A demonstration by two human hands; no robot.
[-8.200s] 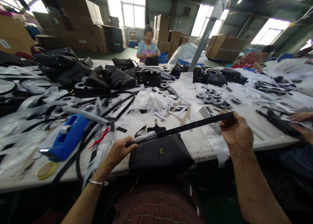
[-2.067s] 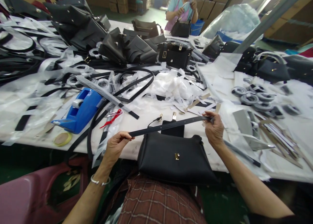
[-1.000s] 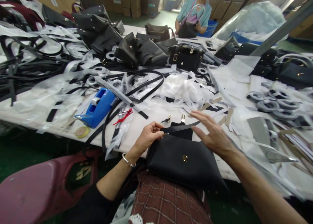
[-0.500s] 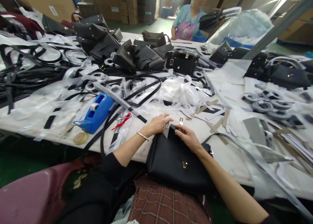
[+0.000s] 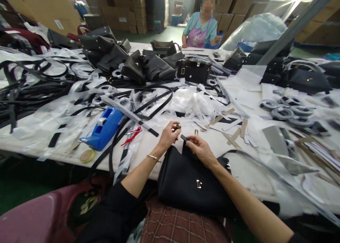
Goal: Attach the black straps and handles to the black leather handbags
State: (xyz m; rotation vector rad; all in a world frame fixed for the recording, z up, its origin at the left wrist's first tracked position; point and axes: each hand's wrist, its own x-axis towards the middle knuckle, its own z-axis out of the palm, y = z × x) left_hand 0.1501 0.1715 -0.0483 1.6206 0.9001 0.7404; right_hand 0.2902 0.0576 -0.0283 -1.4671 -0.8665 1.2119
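One gold fitting (image 5: 179, 127) is pinched in my distant left hand (image 5: 168, 136), one strap end (image 5: 183, 138) in my right hand (image 5: 203, 152), with the black bag (image 5: 182, 182) at the table edge (image 5: 248, 181), seemingly propped there for easy reach.

Bag (image 5: 180, 186): smooth, leather-look, faint sheen; clasp (image 5: 199, 184): glossy metal; tape dispenser (image 5: 105, 131): smooth plastic.

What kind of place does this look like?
Probably a handbag factory or workshop: black bags are heaped on the worktable, loose straps lie at the left, and cardboard boxes stand stacked behind.
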